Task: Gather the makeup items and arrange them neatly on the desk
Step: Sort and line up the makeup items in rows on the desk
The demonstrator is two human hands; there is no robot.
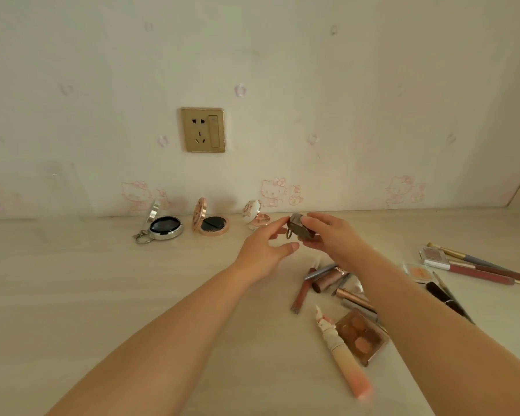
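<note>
While much of the desk [102, 295] at the left of the frame lies bare, the task looks under halfway done. Largest of what is left is the loose heap at lower right: a pink tube [341, 352], a square palette [362, 337], lipsticks [327, 279] and, at the right edge, brushes [475, 261]. Along the wall at centre, three open compacts stand in a row: silver [162, 225], rose-gold [212, 225], floral [255, 216]. Smallest, a dark compact [300, 228] sits just right of them, pinched in the right hand [327, 235], while the left hand [267, 247], fingers loosely curled, touches its edge.
</note>
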